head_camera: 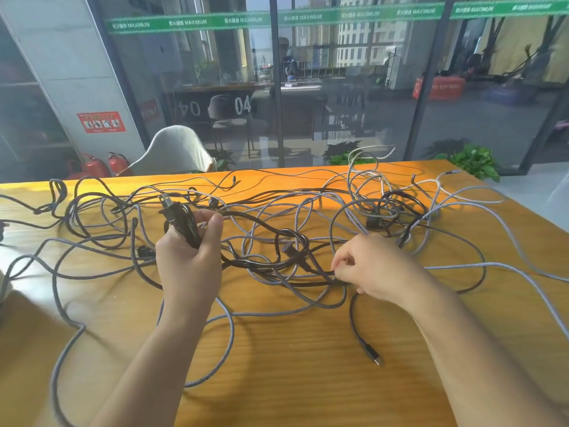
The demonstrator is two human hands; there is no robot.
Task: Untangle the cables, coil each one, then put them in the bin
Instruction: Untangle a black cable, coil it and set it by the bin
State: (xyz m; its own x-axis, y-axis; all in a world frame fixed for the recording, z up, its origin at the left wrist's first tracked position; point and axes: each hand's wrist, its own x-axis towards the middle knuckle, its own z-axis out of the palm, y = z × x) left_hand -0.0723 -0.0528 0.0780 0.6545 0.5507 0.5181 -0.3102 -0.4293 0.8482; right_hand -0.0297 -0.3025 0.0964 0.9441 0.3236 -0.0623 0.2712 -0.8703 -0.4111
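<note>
A tangle of several cables [295, 217] sprawls across the wooden table [308, 365]: grey braided ones and thinner black ones. My left hand [189, 257] grips a folded bundle of a black power cable [181, 223], its two-prong plug [164, 203] sticking up past my fingers. The same black cable runs right into a loose knot [291, 241]. My right hand [372, 266] pinches black strands at the right side of that knot, low on the table. A dark cable end with a USB connector [374, 357] lies in front of my right wrist. No bin is in view.
A white chair [175, 149] stands behind the table's far edge, with glass partitions beyond. Potted plants [474, 161] sit past the far right corner. Two red fire extinguishers [106, 164] stand on the floor at the left. Bare wood lies near me between my forearms.
</note>
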